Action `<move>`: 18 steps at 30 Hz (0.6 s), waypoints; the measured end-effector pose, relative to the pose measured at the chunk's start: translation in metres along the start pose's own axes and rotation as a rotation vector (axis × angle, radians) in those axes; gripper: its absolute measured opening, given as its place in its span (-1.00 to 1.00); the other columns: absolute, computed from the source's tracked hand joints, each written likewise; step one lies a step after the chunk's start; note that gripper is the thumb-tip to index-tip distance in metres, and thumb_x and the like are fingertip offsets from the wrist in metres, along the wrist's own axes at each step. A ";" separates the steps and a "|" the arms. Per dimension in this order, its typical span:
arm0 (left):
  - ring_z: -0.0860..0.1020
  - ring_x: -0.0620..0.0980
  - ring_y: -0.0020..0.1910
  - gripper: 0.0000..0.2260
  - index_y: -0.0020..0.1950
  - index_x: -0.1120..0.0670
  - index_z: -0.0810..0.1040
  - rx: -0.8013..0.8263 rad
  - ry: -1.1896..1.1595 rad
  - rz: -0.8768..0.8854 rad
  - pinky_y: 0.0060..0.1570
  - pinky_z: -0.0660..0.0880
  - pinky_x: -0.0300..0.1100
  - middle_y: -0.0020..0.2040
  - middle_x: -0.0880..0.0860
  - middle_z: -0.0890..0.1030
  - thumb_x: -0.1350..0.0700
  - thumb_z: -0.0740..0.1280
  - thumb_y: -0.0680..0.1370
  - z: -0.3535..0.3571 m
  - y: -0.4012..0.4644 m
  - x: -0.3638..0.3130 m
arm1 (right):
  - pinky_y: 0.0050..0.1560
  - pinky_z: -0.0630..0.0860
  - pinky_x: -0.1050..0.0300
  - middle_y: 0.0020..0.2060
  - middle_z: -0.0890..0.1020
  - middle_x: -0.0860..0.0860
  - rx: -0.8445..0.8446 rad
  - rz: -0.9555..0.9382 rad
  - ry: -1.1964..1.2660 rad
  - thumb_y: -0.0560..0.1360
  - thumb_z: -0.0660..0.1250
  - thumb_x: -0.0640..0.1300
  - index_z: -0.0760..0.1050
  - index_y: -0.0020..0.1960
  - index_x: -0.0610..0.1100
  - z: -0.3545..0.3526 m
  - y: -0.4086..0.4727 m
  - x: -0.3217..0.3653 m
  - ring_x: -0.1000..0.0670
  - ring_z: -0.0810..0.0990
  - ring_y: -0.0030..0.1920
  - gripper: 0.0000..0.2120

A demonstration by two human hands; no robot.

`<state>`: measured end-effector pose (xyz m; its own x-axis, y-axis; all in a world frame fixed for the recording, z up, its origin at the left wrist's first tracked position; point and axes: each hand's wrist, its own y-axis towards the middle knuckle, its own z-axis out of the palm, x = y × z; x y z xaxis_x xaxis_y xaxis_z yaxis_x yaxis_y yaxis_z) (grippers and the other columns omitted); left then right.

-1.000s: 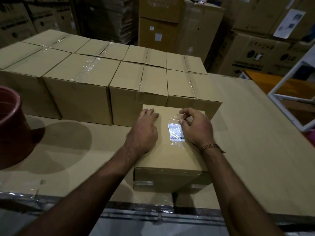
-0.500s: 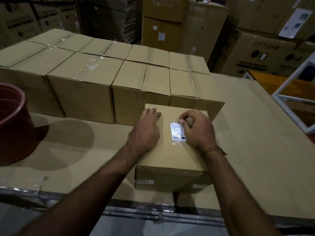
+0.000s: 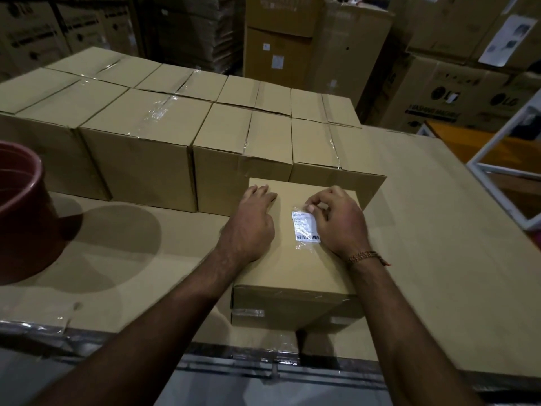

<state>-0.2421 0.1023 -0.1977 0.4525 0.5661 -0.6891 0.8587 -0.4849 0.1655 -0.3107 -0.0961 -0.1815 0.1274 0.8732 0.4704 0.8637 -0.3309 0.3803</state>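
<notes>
While the head view looks down, the small box (image 3: pixel 295 259) sits near the front edge of the bench (image 3: pixel 424 230). Its far side is just beside a row of boxes (image 3: pixel 140 153), and its front corner is close to the bench's shiny front rim. A wide stretch of flat bench runs off to the right, up to a white frame (image 3: pixel 497 183). On the left, more flat bench lies between the small box and a red bucket (image 3: pixel 20 212), which stands well apart at the left edge.

All the boxes are brown cardboard with square corners, and clear shiny tape runs over their tops. The bench top looks like brown cardboard too. A white label (image 3: pixel 304 225) with small print and a bar code lies on top of the small box, under a crinkly clear cover.

The left hand (image 3: pixel 248 227) lies palm down on the box top, left of the label, with its fingers (image 3: pixel 260 191) straight and close together, pointing away. The right hand (image 3: pixel 339 224) is on the label's right side, with a bracelet (image 3: pixel 363 255) on its wrist. Its fingers (image 3: pixel 319 200) are curled, and the thumb and first finger pinch the label's top corner.
</notes>
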 end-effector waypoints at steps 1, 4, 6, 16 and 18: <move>0.05 -0.03 0.68 -0.49 0.60 0.02 0.36 -0.001 0.001 -0.001 0.58 0.24 0.19 0.66 -0.04 0.24 0.26 0.18 0.64 0.000 0.000 0.000 | -0.12 0.51 0.10 -0.06 0.57 0.19 -0.001 -0.012 0.009 0.60 0.42 -0.09 0.68 0.00 0.05 -0.001 -0.001 0.000 0.13 0.53 -0.08 -0.93; 0.04 -0.03 0.68 -0.50 0.61 0.02 0.35 -0.010 0.012 -0.005 0.60 0.21 0.12 0.66 -0.04 0.24 0.26 0.19 0.65 0.000 0.000 -0.002 | -0.06 0.59 0.01 -0.04 0.62 0.20 0.003 -0.054 0.034 0.58 0.42 -0.09 0.66 0.00 0.05 -0.002 -0.003 0.000 0.11 0.56 -0.06 -0.93; 0.04 -0.04 0.68 -0.50 0.61 0.02 0.35 -0.013 0.015 0.000 0.60 0.20 0.10 0.66 -0.04 0.24 0.25 0.19 0.66 0.000 -0.001 -0.001 | -0.06 0.61 -0.01 -0.04 0.63 0.21 0.011 -0.063 0.070 0.55 0.43 -0.06 0.66 0.03 0.07 -0.003 -0.005 0.000 0.12 0.58 -0.04 -0.93; 0.05 -0.05 0.67 -0.50 0.59 0.04 0.37 -0.019 0.010 0.018 0.61 0.19 0.06 0.66 -0.03 0.25 0.27 0.18 0.64 -0.001 -0.001 -0.001 | -0.04 0.60 0.10 -0.04 0.71 0.19 0.025 0.022 0.167 0.52 0.47 -0.16 0.72 0.17 0.06 -0.002 -0.002 -0.003 0.19 0.59 -0.16 -0.74; 0.05 -0.05 0.67 -0.49 0.60 0.03 0.37 -0.021 0.007 0.012 0.61 0.19 0.06 0.66 -0.04 0.25 0.27 0.18 0.64 -0.001 -0.001 -0.001 | 0.04 0.62 0.02 -0.02 0.70 0.18 0.036 -0.009 0.131 0.53 0.45 -0.17 0.73 0.04 0.05 -0.002 -0.002 -0.001 0.12 0.62 -0.04 -0.83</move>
<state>-0.2437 0.1029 -0.1961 0.4640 0.5653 -0.6820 0.8582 -0.4776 0.1880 -0.3140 -0.0975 -0.1812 0.0566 0.8211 0.5679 0.8815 -0.3082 0.3577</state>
